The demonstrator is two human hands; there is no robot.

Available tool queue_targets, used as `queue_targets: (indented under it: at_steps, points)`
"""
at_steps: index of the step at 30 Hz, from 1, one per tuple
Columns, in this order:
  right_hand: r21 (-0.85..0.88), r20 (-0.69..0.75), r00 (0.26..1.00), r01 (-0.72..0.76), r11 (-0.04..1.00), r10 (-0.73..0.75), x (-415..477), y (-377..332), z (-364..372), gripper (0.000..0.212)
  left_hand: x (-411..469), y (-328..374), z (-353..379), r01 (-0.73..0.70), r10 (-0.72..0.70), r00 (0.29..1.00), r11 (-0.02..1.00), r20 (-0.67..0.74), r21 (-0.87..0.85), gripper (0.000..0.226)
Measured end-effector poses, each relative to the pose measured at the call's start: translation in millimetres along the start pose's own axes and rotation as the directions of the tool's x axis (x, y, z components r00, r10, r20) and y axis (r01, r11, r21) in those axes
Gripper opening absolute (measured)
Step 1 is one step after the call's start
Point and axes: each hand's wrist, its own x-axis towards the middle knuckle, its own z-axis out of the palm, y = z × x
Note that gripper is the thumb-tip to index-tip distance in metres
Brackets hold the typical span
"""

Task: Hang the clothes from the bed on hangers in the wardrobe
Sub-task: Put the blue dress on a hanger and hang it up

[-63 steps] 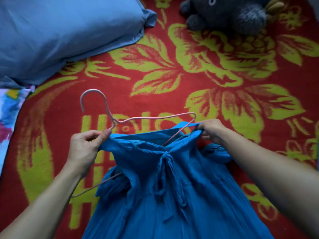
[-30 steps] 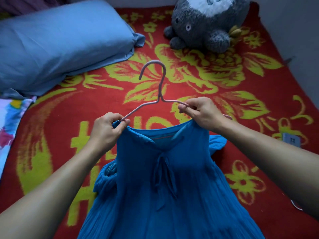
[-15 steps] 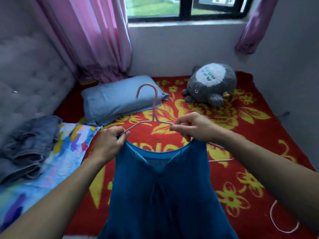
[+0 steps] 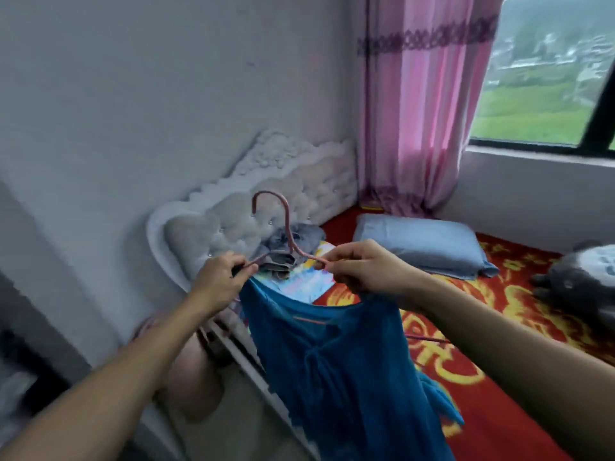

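Observation:
A blue garment [image 4: 342, 371] hangs from a pink wire hanger [image 4: 287, 227], lifted in the air over the bed's left edge. My left hand [image 4: 218, 277] pinches the hanger's left shoulder together with the garment's edge. My right hand [image 4: 362, 266] grips the right shoulder the same way. The hook points up between my hands. On the bed behind the hanger lies a heap of grey clothes [image 4: 293, 242] on a colourful cloth [image 4: 306, 277]. No wardrobe is in view.
The bed has a red and yellow flowered blanket [image 4: 492, 344], a blue pillow [image 4: 422, 242], a grey plush toy [image 4: 579, 274] at right and a white tufted headboard [image 4: 266, 191]. Pink curtain [image 4: 419, 104] and window lie beyond. A pinkish rounded object [image 4: 193, 371] stands beside the bed.
I lifted the hanger with the blue garment off the bed, and my view swung up and to the left, toward the headboard and wall. Both hands kept their grip.

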Motion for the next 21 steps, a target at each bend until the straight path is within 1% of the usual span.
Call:
queue_targets:
  at_steps: [2, 5, 7, 9, 11, 13, 14, 16, 18, 21]
  points:
    - [0.035, 0.070, 0.997, 0.022, 0.999, -0.024, 7.0, -32.1, 40.7, 0.014, -31.4, -21.5, -52.3, 0.092, -0.093, 0.992, 0.996, -0.090, -0.015, 0.016]
    - [0.096, 0.163, 0.985, 0.041, 0.995, -0.056, 17.2, -70.0, 102.2, 0.016, -80.7, -60.4, -123.9, 0.206, -0.205, 0.956, 0.978, -0.210, -0.017, 0.017]
    - [0.131, 0.200, 0.978, 0.030, 0.991, -0.056, 24.9, -90.8, 143.4, 0.017, -117.0, -90.0, -168.2, 0.279, -0.269, 0.917, 0.960, -0.293, -0.008, 0.015]
    - [0.173, 0.231, 0.972, 0.005, 0.985, -0.046, 32.4, -110.2, 184.6, 0.019, -155.8, -119.8, -209.7, 0.360, -0.340, 0.864, 0.933, -0.371, -0.016, 0.013]
    - [0.214, 0.268, 0.962, -0.013, 0.977, -0.046, 40.1, -129.2, 227.0, 0.021, -194.8, -147.3, -248.1, 0.442, -0.407, 0.818, 0.897, -0.407, -0.007, 0.015]
    - [0.242, 0.299, 0.953, -0.020, 0.970, -0.055, 50.7, -145.1, 272.5, 0.021, -232.5, -176.6, -285.4, 0.495, -0.446, 0.800, 0.869, -0.400, 0.020, 0.016]
    - [0.248, 0.294, 0.954, -0.017, 0.969, -0.059, 54.9, -149.8, 284.9, 0.021, -242.8, -187.0, -296.2, 0.508, -0.457, 0.800, 0.861, -0.390, 0.033, 0.016]
    - [0.251, 0.268, 0.961, -0.008, 0.968, -0.061, 70.3, -162.5, 333.4, 0.020, -276.3, -220.6, -335.2, 0.559, -0.501, 0.781, 0.827, -0.373, 0.062, 0.014]
    - [0.218, 0.202, 0.978, 0.017, 0.976, -0.062, 88.0, -176.6, 379.1, 0.019, -304.9, -253.1, -371.0, 0.584, -0.520, 0.772, 0.808, -0.366, 0.084, 0.011]
    - [0.195, 0.076, 0.996, 0.028, 0.980, -0.044, 114.7, -198.8, 436.4, 0.021, -335.1, -290.5, -412.2, 0.578, -0.513, 0.787, 0.808, -0.342, 0.116, 0.012]
